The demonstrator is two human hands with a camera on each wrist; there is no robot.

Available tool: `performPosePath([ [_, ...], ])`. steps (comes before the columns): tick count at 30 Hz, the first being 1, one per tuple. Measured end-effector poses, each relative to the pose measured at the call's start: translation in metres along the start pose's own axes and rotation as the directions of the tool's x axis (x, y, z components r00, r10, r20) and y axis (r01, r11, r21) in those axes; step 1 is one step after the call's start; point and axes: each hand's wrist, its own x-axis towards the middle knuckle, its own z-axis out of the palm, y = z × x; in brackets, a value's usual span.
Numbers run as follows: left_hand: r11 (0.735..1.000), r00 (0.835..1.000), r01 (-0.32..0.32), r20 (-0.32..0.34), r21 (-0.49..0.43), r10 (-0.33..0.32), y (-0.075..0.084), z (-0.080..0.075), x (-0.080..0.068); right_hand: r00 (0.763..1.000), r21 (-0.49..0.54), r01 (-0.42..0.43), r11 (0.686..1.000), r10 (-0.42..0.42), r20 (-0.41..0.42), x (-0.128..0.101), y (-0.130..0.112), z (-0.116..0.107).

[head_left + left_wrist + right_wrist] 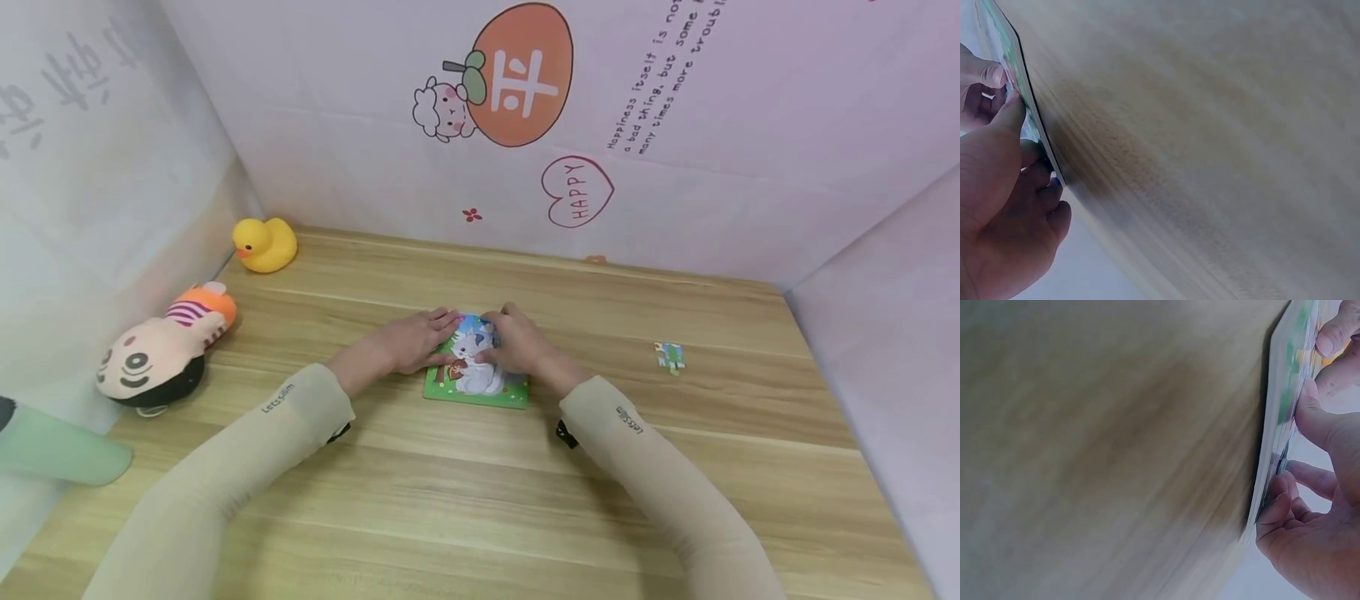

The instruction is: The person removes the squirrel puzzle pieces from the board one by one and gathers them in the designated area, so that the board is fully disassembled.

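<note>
A jigsaw puzzle (pixel 480 385) with a white cartoon animal on a green and blue ground lies flat on the wooden table. My left hand (pixel 417 340) rests on its left side, thumb across the picture and fingers at the edge. From the right, my right hand (pixel 519 342) touches the upper right part of the picture. In the right wrist view its thumb (pixel 1315 422) is on the puzzle's face, with bent fingers (pixel 1275 509) near the edge; whether they pinch a piece is unclear. Joined puzzle pieces (pixel 670 357) lie apart on the right.
A yellow rubber duck (pixel 266 244) sits at the back left corner. In front of it lie a plush doll (pixel 153 354) and a pale green cylinder (pixel 63 446) along the left side. Printed cloth walls (pixel 337 150) enclose the table's back and sides.
</note>
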Motion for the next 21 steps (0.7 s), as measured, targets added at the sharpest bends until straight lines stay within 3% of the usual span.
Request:
performPosePath([
  [8, 1.0, 1.0, -0.003, -0.011, 0.012, 0.003, -0.001, 0.0022, 0.0011, 1.0, 0.021, 0.003, 1.0, -0.002, -0.022, -0.0027, -0.0016, 0.0002],
  [21, 1.0, 1.0, -0.006, -0.012, 0.012, 0.006, -0.0001, 0.0015, 0.0001, 0.991, 0.046, 0.086, 0.995, -0.081, -0.105, -0.0042, 0.0019, -0.0009],
])
